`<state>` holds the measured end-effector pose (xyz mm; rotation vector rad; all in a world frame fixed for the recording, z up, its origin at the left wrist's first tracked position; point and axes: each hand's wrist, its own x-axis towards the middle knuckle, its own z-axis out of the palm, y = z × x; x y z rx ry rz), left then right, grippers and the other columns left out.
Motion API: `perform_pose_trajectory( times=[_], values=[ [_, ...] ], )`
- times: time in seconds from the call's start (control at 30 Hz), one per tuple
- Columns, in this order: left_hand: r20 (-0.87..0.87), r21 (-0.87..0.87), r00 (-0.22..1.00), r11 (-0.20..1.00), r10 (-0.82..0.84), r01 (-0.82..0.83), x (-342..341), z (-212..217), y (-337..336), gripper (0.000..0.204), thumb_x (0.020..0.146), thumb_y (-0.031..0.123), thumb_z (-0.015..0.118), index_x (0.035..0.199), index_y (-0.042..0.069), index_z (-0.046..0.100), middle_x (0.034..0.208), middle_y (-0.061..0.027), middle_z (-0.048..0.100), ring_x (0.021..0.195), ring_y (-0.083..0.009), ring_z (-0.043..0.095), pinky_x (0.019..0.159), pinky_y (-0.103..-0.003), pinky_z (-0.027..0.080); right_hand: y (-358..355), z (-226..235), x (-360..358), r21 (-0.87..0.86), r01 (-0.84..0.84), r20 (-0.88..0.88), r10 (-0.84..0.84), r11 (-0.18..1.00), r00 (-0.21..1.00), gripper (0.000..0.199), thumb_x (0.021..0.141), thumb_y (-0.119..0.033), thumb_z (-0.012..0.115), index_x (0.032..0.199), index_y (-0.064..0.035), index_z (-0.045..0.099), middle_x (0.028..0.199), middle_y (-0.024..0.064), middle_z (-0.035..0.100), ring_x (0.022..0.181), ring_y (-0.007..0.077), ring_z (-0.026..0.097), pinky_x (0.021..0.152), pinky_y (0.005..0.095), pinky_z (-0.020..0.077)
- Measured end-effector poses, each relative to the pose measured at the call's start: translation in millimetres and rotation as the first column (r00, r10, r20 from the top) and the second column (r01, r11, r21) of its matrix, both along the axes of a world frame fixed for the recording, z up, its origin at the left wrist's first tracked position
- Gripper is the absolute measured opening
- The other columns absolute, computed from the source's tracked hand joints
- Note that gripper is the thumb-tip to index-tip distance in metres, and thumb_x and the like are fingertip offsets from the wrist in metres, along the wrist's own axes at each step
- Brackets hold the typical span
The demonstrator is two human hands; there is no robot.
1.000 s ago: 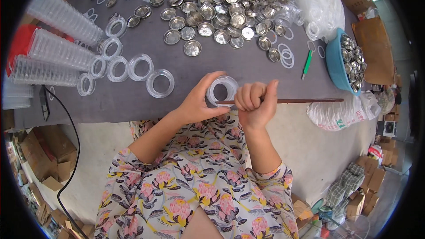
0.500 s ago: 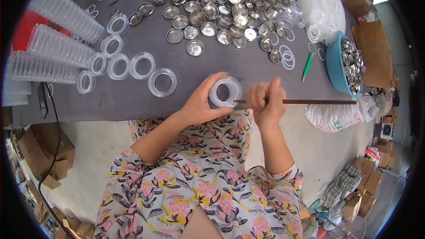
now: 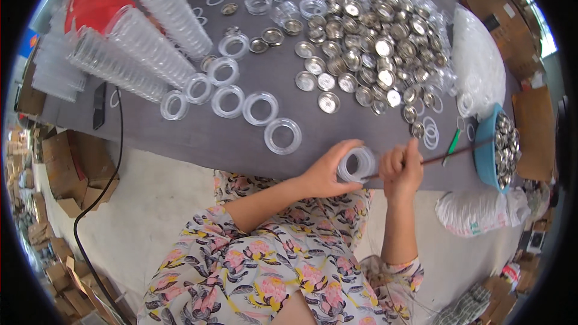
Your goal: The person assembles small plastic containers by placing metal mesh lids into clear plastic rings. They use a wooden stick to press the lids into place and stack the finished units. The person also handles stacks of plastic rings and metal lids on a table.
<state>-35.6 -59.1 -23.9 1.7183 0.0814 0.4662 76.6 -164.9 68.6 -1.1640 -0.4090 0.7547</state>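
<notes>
At the edge of the table, I held a clear plastic ring in my left hand and a thin brown stick in my right hand, its tip beside the ring, while metal caps lay heaped beyond, a blue basket at right.

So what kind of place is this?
Probably a small workshop: there's a heap of round metal pieces and stacks of clear plastic parts on a table, with cardboard boxes around.
</notes>
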Motion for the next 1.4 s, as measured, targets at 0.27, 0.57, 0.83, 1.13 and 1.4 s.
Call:
perform_pose_trajectory(
  times=[0.27,0.57,0.83,1.13,1.4],
  values=[
    [0.052,0.304,0.997,0.951,0.052,-0.065,-11,44,53,0.086,0.068,0.028,0.078,0.134,-0.001,0.033,0.134,-0.0193,0.039,0.126,-0.0308,0.038,0.104,-0.039,0.031,18,-5,-6,0.500,0.218,-0.050,-0.224,0.838,0.973,0.058,0.100,-0.042,0.024,0.049,-0.0138,0.024,0.043,-0.0028,0.023,0.039,0.0083,0.016,0.037,0.0241,0.0117],
    [-0.147,0.963,0.482,0.236,0.864,-0.129,-7,18,247,0.039,0.075,0.018,0.065,0.111,0.006,0.056,0.095,-0.0125,0.062,0.092,-0.0298,0.058,0.097,-0.052,0.035,-16,-1,-2,0.548,0.350,-0.111,-0.349,0.760,0.930,0.057,0.099,-0.044,0.025,0.050,-0.0140,0.027,0.044,-0.0021,0.026,0.037,0.0076,0.018,0.034,0.0208,0.0146],
    [0.278,0.758,0.759,0.351,0.588,-0.549,-8,57,173,0.022,0.076,0.010,0.064,0.097,0.013,0.063,0.089,-0.0033,0.065,0.087,-0.0226,0.061,0.102,-0.054,0.026,-10,-40,-6,0.373,0.669,-0.088,-0.693,0.643,0.716,0.050,0.097,-0.047,0.028,0.061,-0.0123,0.029,0.056,-0.0015,0.026,0.050,0.0119,0.027,0.049,0.0262,0.0274],
    [0.112,0.737,0.990,0.676,-0.092,-0.020,-27,53,49,0.017,0.080,0.014,0.062,0.097,0.015,0.065,0.095,0.0010,0.061,0.099,-0.0131,0.058,0.109,-0.057,0.017,27,-74,-17,0.315,0.720,-0.285,-0.661,0.619,0.694,0.050,0.096,-0.049,0.032,0.061,-0.0131,0.028,0.055,-0.0003,0.027,0.050,0.0128,0.025,0.049,0.0273,0.0261],
    [0.138,0.777,0.977,0.629,-0.161,-0.007,-16,64,40,0.016,0.080,0.011,0.062,0.095,0.013,0.065,0.089,0.0023,0.062,0.093,-0.0128,0.059,0.109,-0.054,0.022,4,-51,-2,0.433,0.647,-0.125,-0.669,0.628,0.733,0.052,0.098,-0.047,0.028,0.060,-0.0114,0.027,0.054,-0.0003,0.025,0.049,0.0121,0.023,0.047,0.0272,0.0243]
  ],
)
